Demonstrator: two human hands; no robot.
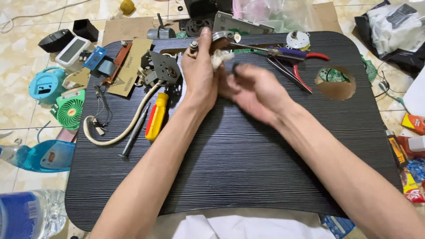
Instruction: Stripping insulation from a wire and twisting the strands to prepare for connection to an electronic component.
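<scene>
My left hand is closed around a small metal and white plastic part held above the far middle of the black tray table. My right hand is beside it, fingers curled toward the part; it is blurred, and a small dark piece sits at its fingertips. A grey metal bracket with a motor plate lies just left of my left hand. A yellow and red screwdriver lies below that bracket.
Red-handled pliers and a purple-handled screwdriver lie right of my hands. A round hole is in the table's right side. A cream cable, circuit boards, a green mini fan and bottles sit at left.
</scene>
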